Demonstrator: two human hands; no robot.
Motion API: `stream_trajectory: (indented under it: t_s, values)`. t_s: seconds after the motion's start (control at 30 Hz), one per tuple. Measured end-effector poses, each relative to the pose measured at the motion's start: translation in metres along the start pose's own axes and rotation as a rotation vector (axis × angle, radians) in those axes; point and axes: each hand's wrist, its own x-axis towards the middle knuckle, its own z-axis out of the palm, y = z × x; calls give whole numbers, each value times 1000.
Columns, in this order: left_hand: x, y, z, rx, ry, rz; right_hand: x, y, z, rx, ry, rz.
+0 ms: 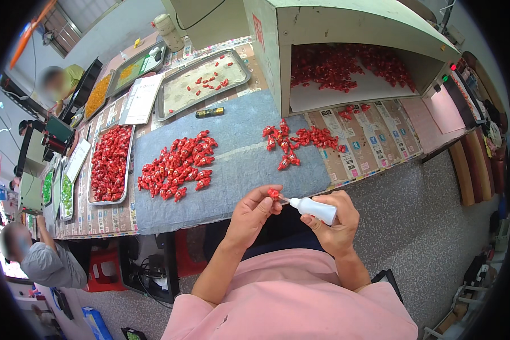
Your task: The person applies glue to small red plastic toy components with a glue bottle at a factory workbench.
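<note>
My left hand point(254, 211) pinches a small shiny red figure point(273, 194) just past the table's front edge. In my right hand point(335, 220) is a white squeeze bottle point(316, 209), held tilted. Its thin nozzle points left and meets the red figure, or nearly so; I cannot tell whether they touch. Beyond my hands, a blue cloth point(232, 164) covers part of the table. On it lie a large pile of red figures point(178, 164) to the left and a smaller group of red figures point(282, 141) to the right.
A metal tray point(170, 110) with scattered red pieces stands behind the cloth, near a dark cylinder point(209, 113). Left is a tray heaped with red pieces point(111, 161). A pale box point(285, 56) holding more red pieces stands at the back right. Two people point(39, 255) point(62, 82) sit further left.
</note>
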Motion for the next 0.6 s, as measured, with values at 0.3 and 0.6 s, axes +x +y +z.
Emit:
stream_trajectory:
  t_s: [0.3, 0.6]
  values:
    - [0, 2, 3, -1, 17, -15, 1, 2, 1, -19, 23, -12]
    - [-6, 3, -6, -28, 17, 37, 4, 9, 7, -7, 65, 53]
